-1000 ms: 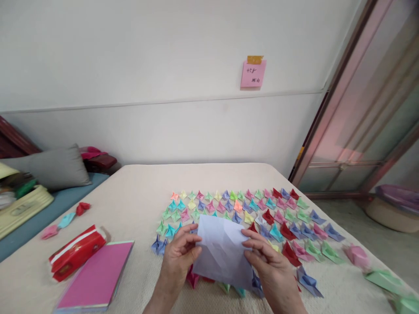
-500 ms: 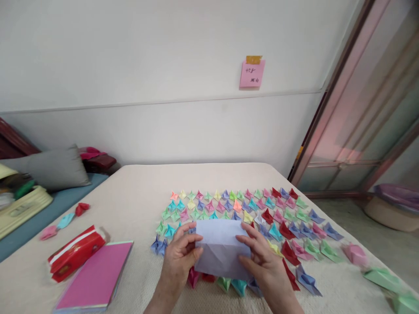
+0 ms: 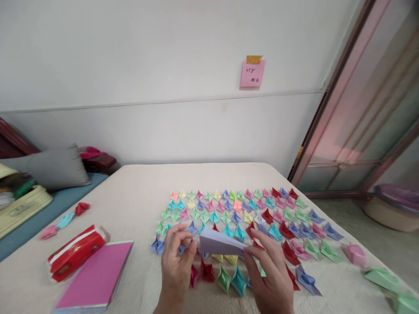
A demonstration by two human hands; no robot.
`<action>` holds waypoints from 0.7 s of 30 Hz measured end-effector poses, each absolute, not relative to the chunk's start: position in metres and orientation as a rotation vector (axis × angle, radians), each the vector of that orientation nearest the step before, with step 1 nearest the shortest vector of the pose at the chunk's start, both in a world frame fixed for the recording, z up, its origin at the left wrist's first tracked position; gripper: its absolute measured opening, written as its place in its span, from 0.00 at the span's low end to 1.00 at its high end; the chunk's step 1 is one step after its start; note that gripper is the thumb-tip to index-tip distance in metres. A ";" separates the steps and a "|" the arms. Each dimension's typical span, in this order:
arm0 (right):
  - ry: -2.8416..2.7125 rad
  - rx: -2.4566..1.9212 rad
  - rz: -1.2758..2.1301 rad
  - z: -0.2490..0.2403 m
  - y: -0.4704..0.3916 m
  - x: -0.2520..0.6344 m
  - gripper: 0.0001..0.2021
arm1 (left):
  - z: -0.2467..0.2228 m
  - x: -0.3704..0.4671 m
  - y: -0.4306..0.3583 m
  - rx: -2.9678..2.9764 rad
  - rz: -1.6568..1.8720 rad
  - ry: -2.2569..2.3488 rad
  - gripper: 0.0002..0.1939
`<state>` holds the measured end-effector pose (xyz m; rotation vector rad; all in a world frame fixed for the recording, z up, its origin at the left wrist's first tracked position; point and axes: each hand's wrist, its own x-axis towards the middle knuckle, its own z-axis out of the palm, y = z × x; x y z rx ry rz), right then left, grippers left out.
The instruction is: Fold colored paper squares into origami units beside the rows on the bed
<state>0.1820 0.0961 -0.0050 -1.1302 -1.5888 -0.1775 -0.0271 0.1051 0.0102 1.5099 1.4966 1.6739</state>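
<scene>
A sheet of pale lavender paper (image 3: pixel 222 243), folded over into a narrow strip, is held up tilted above rows of small folded paper boats (image 3: pixel 240 280). My right hand (image 3: pixel 270 266) pinches its right end between thumb and fingers. Just off the paper's left end is my left hand (image 3: pixel 178 257), its fingers bent and the thumb close to the index fingertip; it appears to hold nothing. Boats in red, green, blue, yellow and pink lie behind and beneath both hands, some of them hidden by the hands and the paper.
On the left of the cream-covered table (image 3: pixel 147 183) lie a stack of coloured paper (image 3: pixel 96 274), a red packet (image 3: pixel 77 253) and several small folded pieces (image 3: pixel 66 220). Larger pink (image 3: pixel 355 254) and green (image 3: pixel 382 278) folded pieces lie along the right edge. A bin (image 3: pixel 393 207) stands beyond.
The lavender paper has gone from an opened, creased sheet facing me to a narrow folded strip tilted down to the right. My left hand has come off its left edge.
</scene>
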 end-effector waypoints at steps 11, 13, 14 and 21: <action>-1.994 -0.832 -0.592 -0.022 0.085 0.165 0.17 | 0.012 0.013 0.091 0.528 1.252 0.824 0.16; -2.034 -0.834 -0.552 -0.022 0.087 0.163 0.17 | 0.010 0.010 0.093 0.503 1.275 0.799 0.13; -2.054 -0.826 -0.531 -0.022 0.088 0.162 0.16 | 0.009 0.008 0.094 0.501 1.280 0.787 0.11; -2.224 -0.741 -0.442 -0.022 0.091 0.162 0.16 | 0.005 0.005 0.098 0.548 1.298 0.926 0.13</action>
